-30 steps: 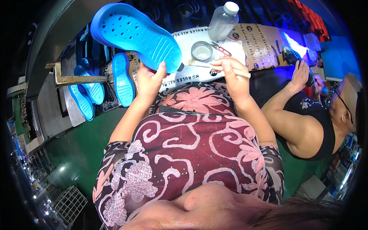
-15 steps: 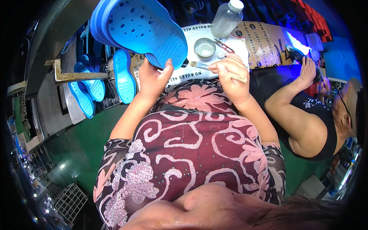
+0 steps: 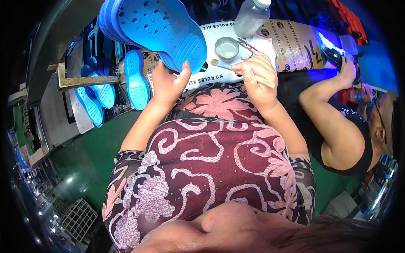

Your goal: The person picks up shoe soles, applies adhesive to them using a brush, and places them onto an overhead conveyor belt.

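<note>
Under the left thumb (image 3: 184,75) lies the blue sole's (image 3: 166,27) edge.

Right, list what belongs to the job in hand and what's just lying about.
In use:
bright blue perforated shoe sole, left hand
thin pale-handled brush, right hand
round glass dish, probably

Apparently lying about:
clear bottle with white cap
pale lattice crate

The shoe (image 3: 162,33) in the left grip (image 3: 169,86) is bright blue, the brush handle (image 3: 265,82) in the right grip (image 3: 256,88) cream, the blouse (image 3: 206,170) below both maroon with pink swirls and flowers.
</note>
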Action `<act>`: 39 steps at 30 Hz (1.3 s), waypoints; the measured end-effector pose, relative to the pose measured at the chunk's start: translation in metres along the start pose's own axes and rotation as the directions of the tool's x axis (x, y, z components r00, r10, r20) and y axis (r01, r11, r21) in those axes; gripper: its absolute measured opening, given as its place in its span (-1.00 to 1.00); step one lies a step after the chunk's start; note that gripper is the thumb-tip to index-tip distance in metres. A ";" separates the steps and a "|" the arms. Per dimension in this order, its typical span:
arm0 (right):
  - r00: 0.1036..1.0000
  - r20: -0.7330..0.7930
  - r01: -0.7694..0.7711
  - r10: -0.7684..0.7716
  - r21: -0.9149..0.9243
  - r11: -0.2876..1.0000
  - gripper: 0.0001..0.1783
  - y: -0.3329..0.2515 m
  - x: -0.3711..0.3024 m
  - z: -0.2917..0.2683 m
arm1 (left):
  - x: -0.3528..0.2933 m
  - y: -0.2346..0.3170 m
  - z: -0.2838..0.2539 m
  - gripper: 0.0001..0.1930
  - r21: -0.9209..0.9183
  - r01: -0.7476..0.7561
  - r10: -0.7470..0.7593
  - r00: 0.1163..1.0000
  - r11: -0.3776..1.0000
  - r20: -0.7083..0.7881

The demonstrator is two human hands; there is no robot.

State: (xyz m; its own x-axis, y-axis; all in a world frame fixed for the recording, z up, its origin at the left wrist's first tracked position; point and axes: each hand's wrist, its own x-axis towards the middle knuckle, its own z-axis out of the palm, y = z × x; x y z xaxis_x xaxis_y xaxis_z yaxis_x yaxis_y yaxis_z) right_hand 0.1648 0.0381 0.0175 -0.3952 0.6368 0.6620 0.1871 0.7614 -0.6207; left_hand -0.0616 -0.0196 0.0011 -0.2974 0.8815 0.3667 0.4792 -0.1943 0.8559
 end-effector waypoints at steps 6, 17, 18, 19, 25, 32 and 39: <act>0.997 0.077 0.025 -0.026 0.016 1.000 -0.82 -0.001 0.000 0.008 | 0.001 0.003 0.004 -0.70 -0.048 0.023 -0.023 1.000 0.999 -0.007; 1.000 0.025 0.013 -0.015 0.050 0.999 -0.78 -0.005 0.003 0.006 | 0.004 0.004 0.009 -0.69 0.022 -0.126 0.127 0.991 0.992 -0.045; 0.998 0.055 0.013 -0.014 0.031 0.999 -0.77 -0.006 0.002 0.006 | 0.004 0.003 0.009 -0.69 0.007 -0.150 0.150 0.987 0.989 -0.060; 0.998 0.055 0.013 -0.014 0.032 0.999 -0.77 -0.007 0.001 0.005 | 0.004 0.003 0.009 -0.69 0.009 -0.150 0.150 0.987 0.989 -0.060; 0.998 -0.049 -0.039 0.047 0.154 0.987 -0.73 -0.002 -0.001 -0.001 | 0.006 0.008 0.011 -0.69 -0.037 -0.128 0.125 0.989 0.991 -0.079; 0.999 0.000 0.032 -0.032 -0.022 0.999 -0.81 -0.001 0.002 0.003 | 0.011 0.014 0.010 -0.72 -0.015 -0.258 0.259 0.965 0.966 0.031; 0.988 -0.135 -0.066 0.074 0.063 0.996 -0.69 0.002 -0.010 -0.021 | 0.022 0.022 -0.001 -0.69 0.252 -0.418 0.430 0.903 0.873 0.011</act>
State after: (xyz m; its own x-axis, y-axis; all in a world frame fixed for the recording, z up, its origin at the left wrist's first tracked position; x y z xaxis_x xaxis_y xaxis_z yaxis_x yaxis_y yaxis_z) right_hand 0.1879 0.0358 0.0188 -0.2548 0.7024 0.6647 0.1555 0.7082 -0.6887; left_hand -0.0582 -0.0046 0.0280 -0.0538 0.7170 0.6950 0.7509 -0.4297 0.5015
